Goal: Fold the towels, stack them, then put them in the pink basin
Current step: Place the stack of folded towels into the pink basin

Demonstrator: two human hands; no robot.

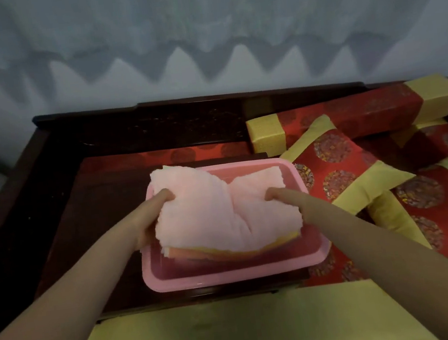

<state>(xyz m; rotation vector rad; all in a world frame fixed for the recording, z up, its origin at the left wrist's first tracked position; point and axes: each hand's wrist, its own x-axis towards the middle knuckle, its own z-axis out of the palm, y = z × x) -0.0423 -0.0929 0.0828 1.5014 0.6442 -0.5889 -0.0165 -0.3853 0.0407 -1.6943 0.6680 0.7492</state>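
A stack of folded towels (222, 212) hangs over the pink basin (230, 273), pink towel on top, orange and yellow edges showing beneath. My left hand (152, 218) grips the stack's left side, thumb pressed into the pink towel. My right hand (291, 201) grips the right side the same way. The stack sags in the middle and hides most of the basin's inside. Whether the stack's underside touches the basin floor I cannot tell.
The basin sits on a low dark wooden table (97, 227) on a red and yellow cushioned bench. Red and yellow cushions (343, 166) and a long bolster (351, 114) lie to the right. A grey curtain hangs behind.
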